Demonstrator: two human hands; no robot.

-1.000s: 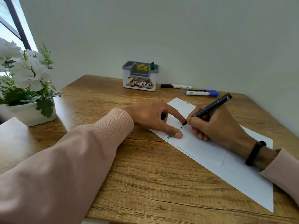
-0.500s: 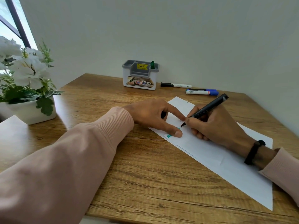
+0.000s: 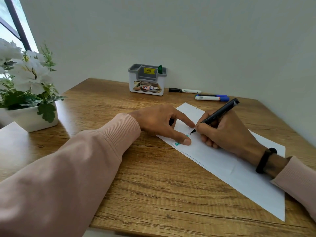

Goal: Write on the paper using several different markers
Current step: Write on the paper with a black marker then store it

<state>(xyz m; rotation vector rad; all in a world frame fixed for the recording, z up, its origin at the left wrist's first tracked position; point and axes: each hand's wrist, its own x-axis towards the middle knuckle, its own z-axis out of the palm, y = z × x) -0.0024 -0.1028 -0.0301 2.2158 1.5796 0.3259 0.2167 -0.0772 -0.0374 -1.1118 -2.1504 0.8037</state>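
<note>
In the head view, we are writing with a black marker (image 3: 218, 114), so we judge the step in hand to be the second colour: a short green word (image 3: 178, 143) is already sitting on the paper (image 3: 239, 170), and small black letters (image 3: 190, 133) are forming just beyond it, under the tip. Our right hand (image 3: 227, 135) is wrapping its fingers (image 3: 201, 128) tightly around the marker's lower barrel, the cap end tilting up and away. Our left hand (image 3: 159, 121) is pressing the sheet flat, its fingers spread, the thumb resting on the green word; something dark is showing under that palm, and we cannot tell what.

The paper is lying slantwise on the wooden counter (image 3: 145, 185), white, with a second edge showing along its near side. To our reading, the next move is calling for finishing this word, then trading for another marker: a black-capped marker (image 3: 184, 90) and a blue-capped marker (image 3: 212, 98) are lying beside the holder (image 3: 147, 81), where a green marker (image 3: 160, 69) is standing.
</note>
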